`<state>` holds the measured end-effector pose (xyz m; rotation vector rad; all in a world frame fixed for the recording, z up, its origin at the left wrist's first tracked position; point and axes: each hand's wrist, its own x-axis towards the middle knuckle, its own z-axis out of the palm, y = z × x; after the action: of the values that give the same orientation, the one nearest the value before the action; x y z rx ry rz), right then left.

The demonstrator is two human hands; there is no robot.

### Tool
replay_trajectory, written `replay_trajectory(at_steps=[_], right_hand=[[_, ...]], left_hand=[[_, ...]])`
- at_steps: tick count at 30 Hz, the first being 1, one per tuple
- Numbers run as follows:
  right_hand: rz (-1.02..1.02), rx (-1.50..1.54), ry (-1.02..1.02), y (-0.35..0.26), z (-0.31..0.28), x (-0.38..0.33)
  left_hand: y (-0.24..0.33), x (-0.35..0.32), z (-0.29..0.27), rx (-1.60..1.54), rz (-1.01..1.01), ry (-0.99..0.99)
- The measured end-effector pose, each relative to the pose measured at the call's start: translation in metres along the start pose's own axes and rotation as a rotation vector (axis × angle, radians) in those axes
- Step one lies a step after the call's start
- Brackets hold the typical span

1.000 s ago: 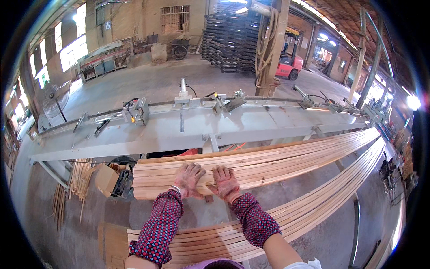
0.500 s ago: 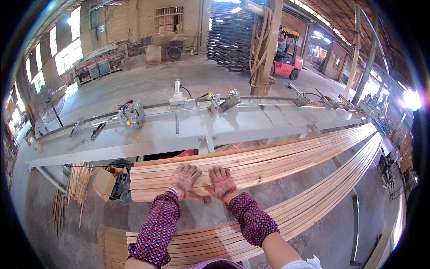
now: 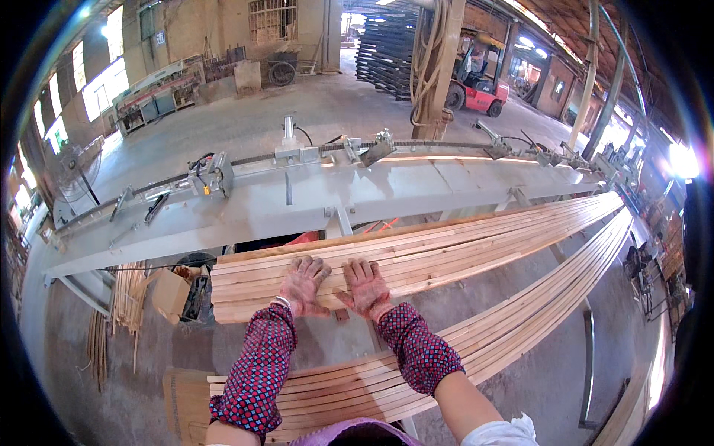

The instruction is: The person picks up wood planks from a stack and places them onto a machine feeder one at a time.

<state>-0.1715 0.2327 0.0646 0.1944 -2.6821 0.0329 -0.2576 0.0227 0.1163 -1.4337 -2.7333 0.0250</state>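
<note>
Both my hands lie flat near the front edge of a long row of pale wooden strips [image 3: 253, 286], placed side by side. My left hand [image 3: 303, 286] has its fingers spread over the strips, toward the row's left end. Close beside it, my right hand [image 3: 367, 286] also rests palm down with fingers stretched out. Neither hand grasps anything. Patterned sleeve covers reach from the wrists up both forearms. Nearer to me, below my arms, a second bundle of wooden strips [image 3: 476, 368] fans in from the far right.
Beyond the strips runs a long grey machine bench [image 3: 275, 223] with clamps, carrying a thin wooden strip [image 3: 461, 157] along its back. A cardboard box [image 3: 171, 293] stands at lower left near upright sticks [image 3: 130, 297]. A red forklift [image 3: 480, 93] is beyond a post [image 3: 435, 82].
A thin wooden strip now shows along the back of the bench. The forklift has moved right, out from behind the post. My hands stay flat on the strips; the whole view has shifted slightly.
</note>
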Motion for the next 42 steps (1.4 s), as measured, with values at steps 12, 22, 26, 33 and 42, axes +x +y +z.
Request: replay_trajectory(at_steps=[12,22,26,33,42], right_hand=[[-0.003,0.014,-0.015,0.001,-0.012,0.005],[0.005,-0.033,-0.099,0.001,-0.004,0.005],[0.031,-0.067,-0.116,0.008,0.009,-0.001],[0.028,-0.022,-0.146,-0.007,0.000,0.004],[-0.015,0.056,-0.011,0.009,0.023,-0.001]], left_hand=[[0.000,0.001,-0.001,-0.031,0.008,0.028],[0.000,0.001,0.000,-0.078,0.005,0.037],[0.003,0.001,-0.011,-0.106,0.033,0.054],[-0.005,-0.009,-0.008,-0.076,0.014,0.005],[-0.018,0.006,0.020,-0.133,0.061,0.088]])
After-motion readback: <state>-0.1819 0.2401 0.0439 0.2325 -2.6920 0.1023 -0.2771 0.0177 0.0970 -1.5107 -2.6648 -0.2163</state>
